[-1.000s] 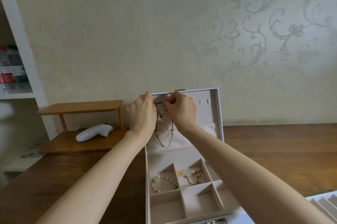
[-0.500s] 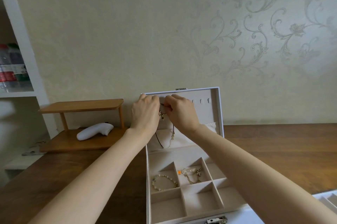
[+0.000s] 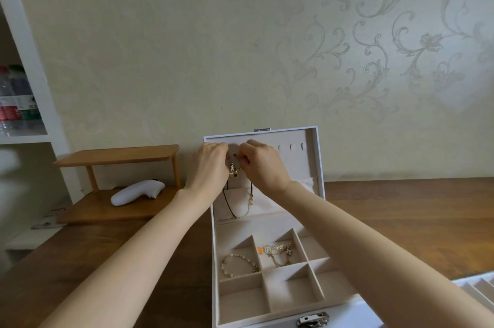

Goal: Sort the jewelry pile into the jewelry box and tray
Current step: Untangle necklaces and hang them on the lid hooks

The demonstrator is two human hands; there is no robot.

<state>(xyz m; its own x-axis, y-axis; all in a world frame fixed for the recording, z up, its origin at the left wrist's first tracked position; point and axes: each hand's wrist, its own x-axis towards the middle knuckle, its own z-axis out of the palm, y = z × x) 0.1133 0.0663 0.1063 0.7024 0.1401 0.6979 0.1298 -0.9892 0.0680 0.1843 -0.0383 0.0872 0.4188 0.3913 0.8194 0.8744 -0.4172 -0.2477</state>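
Head view, change: over the last second both hands have crept up from the middle of the open lid [image 3: 311,156] to its row of hooks [image 3: 291,147], and the view has tipped slightly so more of the jewelry box [image 3: 270,298] shows.
Left hand [image 3: 207,167]: fingers curled, pinching the top of the necklace [image 3: 242,202] against the lid.
Right hand [image 3: 263,164]: pinching the same necklace just beside the left; its loop hangs down over the lid pocket.
Meaning: probably the necklace is being hung on a hook; whether it has caught is hidden by the fingers.
Already sorted: a bead bracelet [image 3: 239,265] and a gold chain [image 3: 279,253] in neighbouring compartments.
Tray [image 3: 478,289]: only a corner shows at the right edge.
Jewelry pile: out of view.
Writing: none readable; the bottles [image 3: 16,103] on the shelf have labels too blurred to read.
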